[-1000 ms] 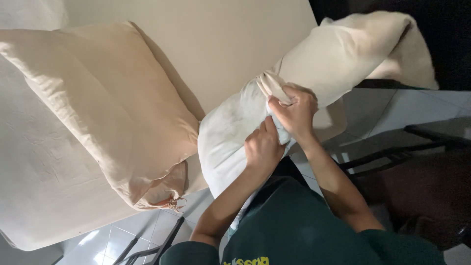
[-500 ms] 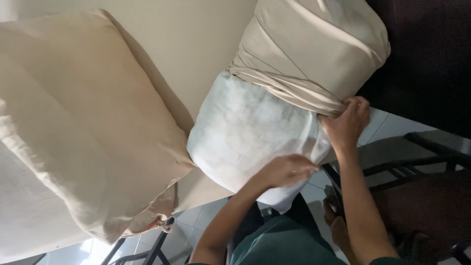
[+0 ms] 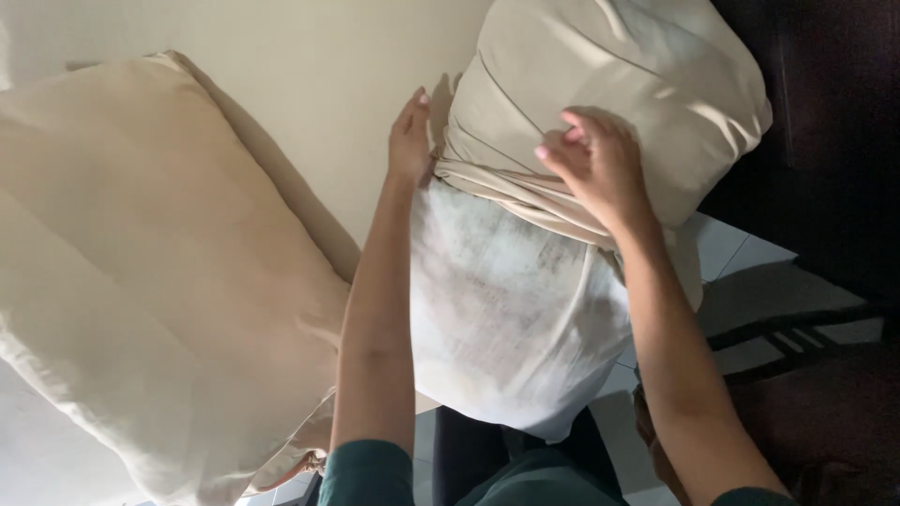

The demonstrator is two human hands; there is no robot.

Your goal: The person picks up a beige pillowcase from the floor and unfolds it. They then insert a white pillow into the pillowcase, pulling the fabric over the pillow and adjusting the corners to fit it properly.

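Fingers first: the right hand (image 3: 600, 164) has its fingers (image 3: 562, 141) curled into the bunched edge of the beige pillowcase (image 3: 619, 84), pinching the fabric right where it gathers, so I'd call that a grip on the case. The left hand (image 3: 411, 141) is flatter, fingers mostly straight and pressed along the left side of the case's rim; I honestly can't tell if it's pinching cloth or just bracing it. The white pillow (image 3: 511, 309) sits centre frame, standing on end against the person's body, its top end tucked inside the case and its lower end bare. So by my read the cover is on roughly the upper half, with the bunched rim sitting across the middle of the pillow, and the whole lower part left to cover, plus whatever straightening the corners need up top, which I can't see inside the fabric. Over on the left of the frame there's a second pillow (image 3: 159, 281) already fully in a beige case, lying on the cream mattress (image 3: 319, 84), so that one looks finished. Dark chair legs (image 3: 787, 337) show at lower right over the pale tiled floor (image 3: 741, 253).
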